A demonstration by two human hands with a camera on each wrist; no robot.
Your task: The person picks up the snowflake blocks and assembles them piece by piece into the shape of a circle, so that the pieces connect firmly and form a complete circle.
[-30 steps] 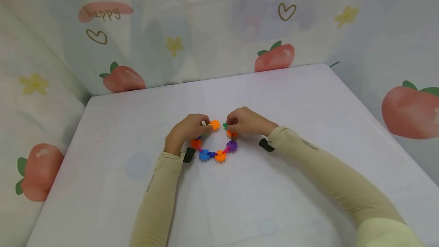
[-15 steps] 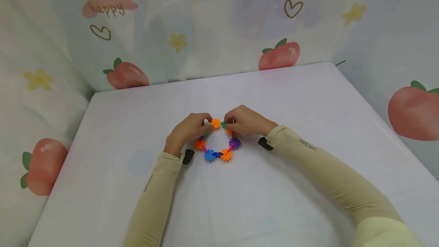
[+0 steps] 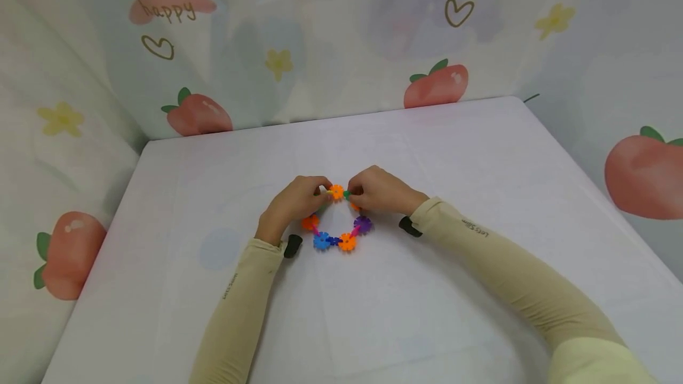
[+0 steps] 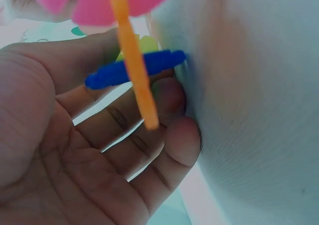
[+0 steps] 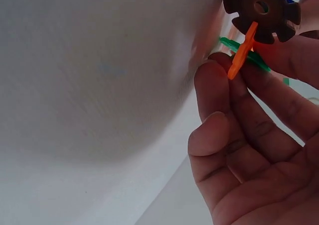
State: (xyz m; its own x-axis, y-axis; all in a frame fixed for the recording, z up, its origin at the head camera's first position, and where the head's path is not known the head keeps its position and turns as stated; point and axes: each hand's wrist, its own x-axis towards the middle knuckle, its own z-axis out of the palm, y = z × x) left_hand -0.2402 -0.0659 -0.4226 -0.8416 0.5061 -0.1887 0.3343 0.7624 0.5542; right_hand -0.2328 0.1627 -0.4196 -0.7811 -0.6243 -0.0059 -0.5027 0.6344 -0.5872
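A ring of linked notched plastic discs lies between both hands in the head view. My left hand (image 3: 295,199) pinches a yellow disc (image 4: 149,45) beside the top orange disc (image 3: 337,192). My right hand (image 3: 383,190) pinches a green disc (image 3: 347,194), which meets that orange disc's right side; whether they interlock I cannot tell. Round the near side run a purple disc (image 3: 363,224), an orange disc (image 3: 347,242), a dark blue disc (image 3: 334,241), a light blue disc (image 3: 322,240) and a red-orange disc (image 3: 310,221). A brown disc (image 5: 279,16) shows in the right wrist view. Fingers hide parts of the ring.
A white cloth covers the table (image 3: 453,289). Behind it hangs a printed curtain (image 3: 341,34) with peaches and hearts. Dark wrist-worn pieces stick out beneath the left wrist (image 3: 293,246) and right wrist (image 3: 410,226).
My right hand has brought the green disc leftward to the top orange disc, and the gap between them has closed. Both hands keep their pinch. The camera view has tilted slightly.
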